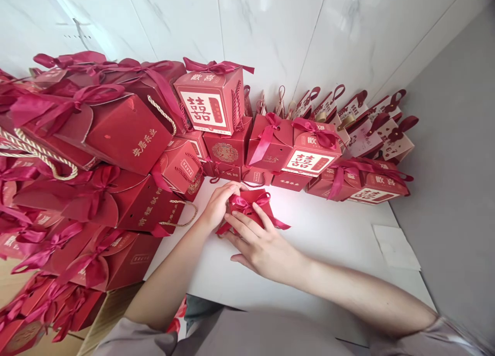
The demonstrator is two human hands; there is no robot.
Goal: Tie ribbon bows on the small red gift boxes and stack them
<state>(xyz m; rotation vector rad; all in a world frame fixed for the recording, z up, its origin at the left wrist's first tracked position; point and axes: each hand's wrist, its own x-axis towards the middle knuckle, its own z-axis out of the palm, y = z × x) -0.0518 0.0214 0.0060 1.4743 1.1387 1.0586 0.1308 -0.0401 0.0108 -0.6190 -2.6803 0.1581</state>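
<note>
A small red gift box [251,197] with a magenta ribbon bow [250,204] on top sits on the white table in front of me. My left hand [221,205] is curled round the box's left side, its fingers closed against the far left corner. Across the near side and top lies my right hand [263,245], fingers stretched out and slightly spread, touching the box beside the bow. One ribbon tail hangs off to the right. Much of the box's front is hidden under my fingers.
Red gift boxes [131,134] with bows and rope handles are piled high at the left. More boxes [309,160] stand along the tiled wall, before a row of small bags [359,139]. A white paper sheet [396,246] lies at the table's [328,232] right edge.
</note>
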